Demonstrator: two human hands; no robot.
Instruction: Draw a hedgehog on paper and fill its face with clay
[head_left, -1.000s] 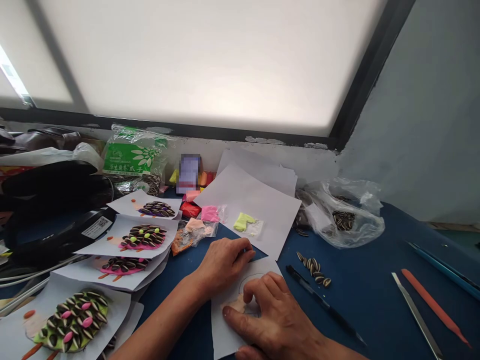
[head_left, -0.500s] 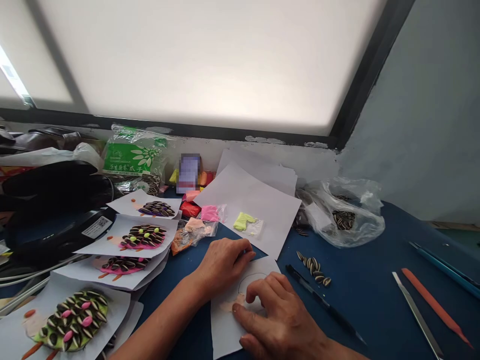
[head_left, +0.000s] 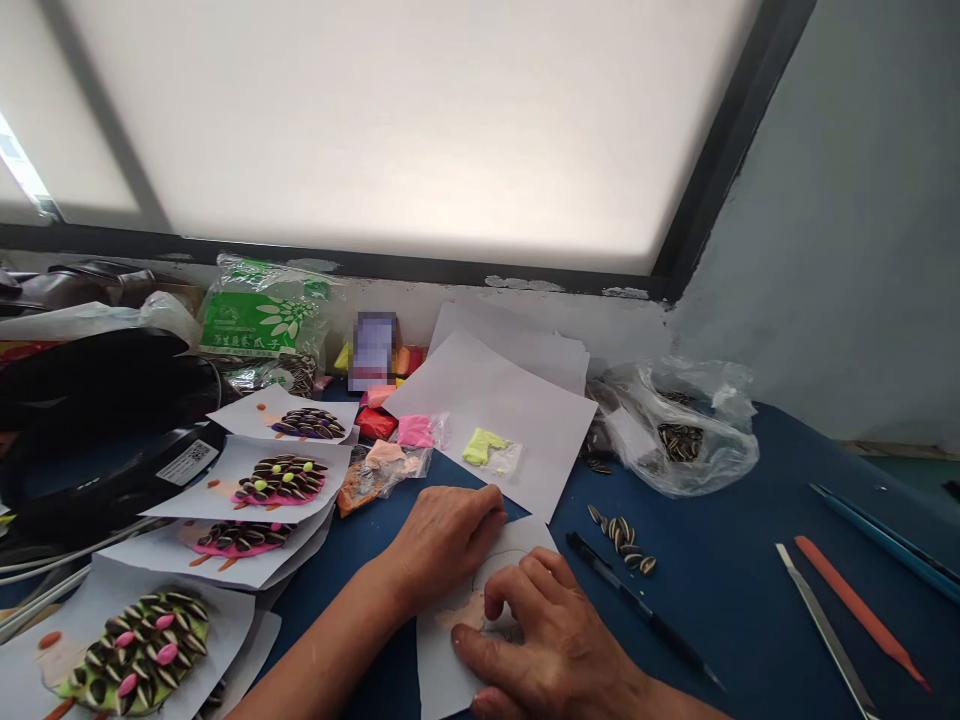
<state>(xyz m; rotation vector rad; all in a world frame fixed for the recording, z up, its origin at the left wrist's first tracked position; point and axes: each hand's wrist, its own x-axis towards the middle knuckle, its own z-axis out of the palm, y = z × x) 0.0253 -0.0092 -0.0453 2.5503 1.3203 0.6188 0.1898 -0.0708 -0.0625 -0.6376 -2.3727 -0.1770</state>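
Note:
A white sheet of paper point(head_left: 442, 690) with a drawn pencil outline lies on the blue table in front of me. A thin patch of peach clay point(head_left: 469, 611) is spread inside the outline. My left hand point(head_left: 442, 540) rests on the upper left of the sheet, its fingers loosely bent and partly hidden. Over the clay, my right hand point(head_left: 555, 635) is open, index finger stretched onto the clay's lower edge, the other fingers bent and apart from the thumb. A black pen point(head_left: 645, 610) and several sunflower seeds point(head_left: 622, 538) lie right of the sheet.
At left are several paper cards point(head_left: 176, 480) bearing seed-covered clay hedgehogs. Behind my hands are clay packets point(head_left: 415, 431), white sheets point(head_left: 510, 380) and lime clay point(head_left: 484, 447). Rightward lie a plastic bag of seeds point(head_left: 682, 440), a red tool point(head_left: 862, 610) and a metal blade point(head_left: 825, 630).
My right index finger has slid slightly left and down along the peach clay. My left hand stays on the sheet. The whole view has shifted slightly.

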